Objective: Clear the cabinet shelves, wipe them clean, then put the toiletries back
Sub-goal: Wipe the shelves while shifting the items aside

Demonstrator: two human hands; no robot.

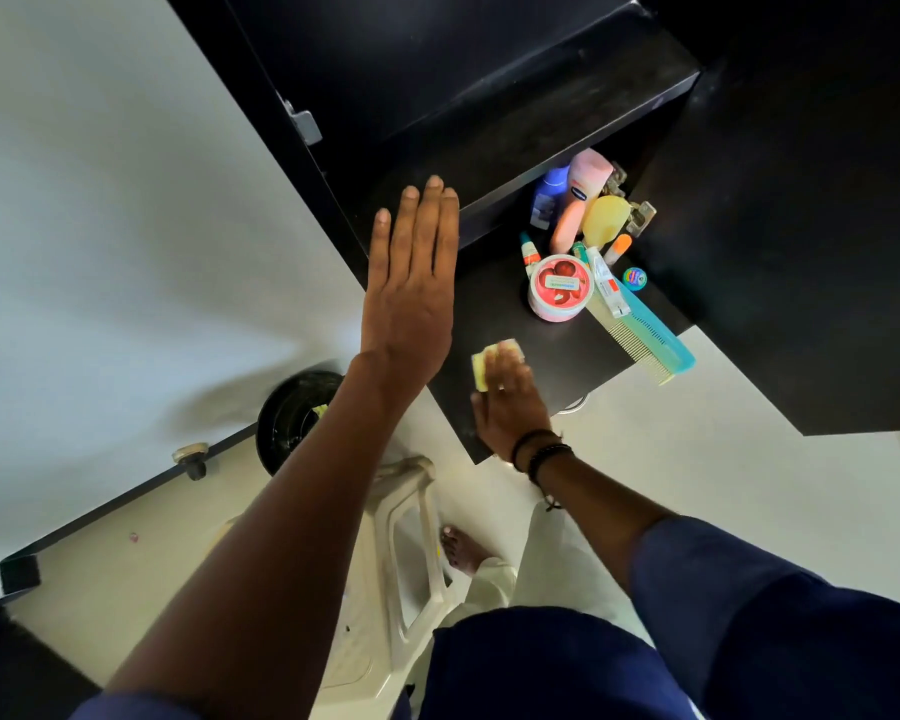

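Note:
The black cabinet's lower shelf holds toiletries bunched at its back right: a round pink cream jar, a pink bottle, a blue bottle, a yellow bottle, small tubes and a small blue tin. A blue and cream comb lies over the shelf's right edge. My right hand presses a yellow sponge flat on the shelf's front left part. My left hand is raised flat, fingers together, against the cabinet's left side panel. The upper shelf is bare.
A cream plastic stool stands under me, with a bare foot beside it on the white floor. A black bucket sits by the wall at the left. The open cabinet door hangs at the right.

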